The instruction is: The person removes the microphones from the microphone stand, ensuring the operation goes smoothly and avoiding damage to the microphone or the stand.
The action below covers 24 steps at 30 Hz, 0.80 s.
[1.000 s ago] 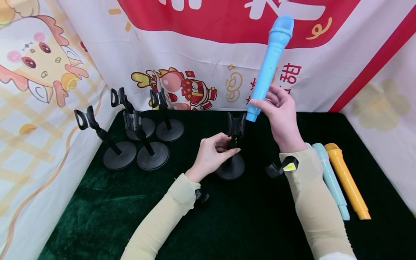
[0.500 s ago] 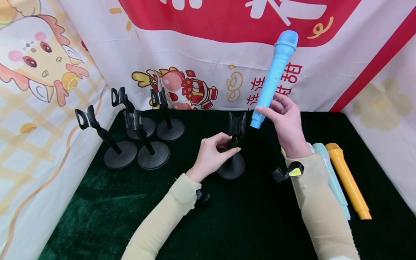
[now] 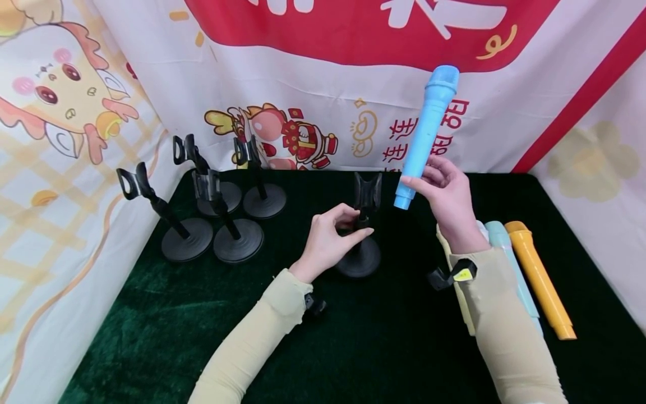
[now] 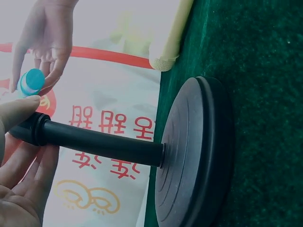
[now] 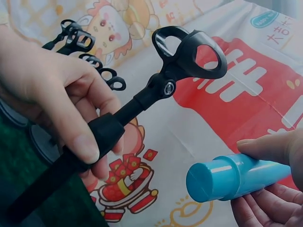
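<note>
My left hand (image 3: 325, 241) pinches the collar of a black tabletop microphone stand (image 3: 367, 193) between thumb and fingers. The stand's round base (image 4: 182, 156) and pole show in the left wrist view; its two-pronged clip (image 5: 189, 56) points up and holds nothing. To the right, my right hand (image 3: 446, 196) grips a blue microphone (image 3: 426, 129) near its lower end. Its head is tilted up and to the right. The tail of the microphone (image 5: 213, 179) is level with the stand's clip in the head view, a short gap to its right.
Several black microphone stands (image 3: 238, 241) with bare clips are grouped at the left on the dark green cloth (image 3: 383, 348). At the right lie an orange microphone (image 3: 541, 280), a mint one (image 3: 504, 241) and a cream one (image 3: 463, 303), partly behind the right forearm. A printed curtain (image 3: 313, 73) closes the back.
My right hand has come down and slightly right with the blue microphone, which is a little more upright. The cream microphone has come into sight beside the forearm. My left hand stays on the stand.
</note>
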{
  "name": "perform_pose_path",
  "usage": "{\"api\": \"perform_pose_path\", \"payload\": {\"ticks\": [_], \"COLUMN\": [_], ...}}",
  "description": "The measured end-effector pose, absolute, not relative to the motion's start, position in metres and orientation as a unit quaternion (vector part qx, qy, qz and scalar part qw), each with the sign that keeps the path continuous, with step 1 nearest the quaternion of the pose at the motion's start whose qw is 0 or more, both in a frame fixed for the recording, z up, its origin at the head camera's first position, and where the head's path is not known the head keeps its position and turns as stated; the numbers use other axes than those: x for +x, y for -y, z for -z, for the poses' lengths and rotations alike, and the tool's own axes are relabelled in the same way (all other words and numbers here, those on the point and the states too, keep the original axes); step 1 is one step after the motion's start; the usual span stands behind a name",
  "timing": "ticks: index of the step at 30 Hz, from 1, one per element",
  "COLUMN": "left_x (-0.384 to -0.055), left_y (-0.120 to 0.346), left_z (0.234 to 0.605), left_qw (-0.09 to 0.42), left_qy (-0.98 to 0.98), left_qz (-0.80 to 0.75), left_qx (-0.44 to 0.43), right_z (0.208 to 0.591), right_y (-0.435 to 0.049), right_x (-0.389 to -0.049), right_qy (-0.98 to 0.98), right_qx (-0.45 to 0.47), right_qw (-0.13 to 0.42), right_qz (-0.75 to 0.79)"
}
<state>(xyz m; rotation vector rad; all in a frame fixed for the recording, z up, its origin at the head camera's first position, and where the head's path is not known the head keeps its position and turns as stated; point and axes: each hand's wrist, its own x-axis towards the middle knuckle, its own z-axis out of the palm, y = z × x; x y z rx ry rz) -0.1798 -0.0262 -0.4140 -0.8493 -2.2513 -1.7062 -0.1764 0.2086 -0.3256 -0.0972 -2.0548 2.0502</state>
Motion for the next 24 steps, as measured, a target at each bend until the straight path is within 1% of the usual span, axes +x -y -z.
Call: {"api": "perform_pose_path", "payload": {"ticks": [14, 24], "left_x": [-0.182, -0.182], "left_y": [0.027, 0.026], "left_z": [0.413, 0.414], "left_qw": [0.083, 0.086], "left_qy": [0.762, 0.760], "left_qz": [0.576, 0.577], "left_qx": [-0.284, -0.285], "right_z": [0.338, 0.350], "right_y": [-0.224, -0.239], "right_x": [-0.165, -0.154], "right_qy": [0.734, 0.733], "right_qx": [-0.042, -0.045], "right_qw": [0.104, 0.096], "right_qz": [-0.670, -0.672]}}
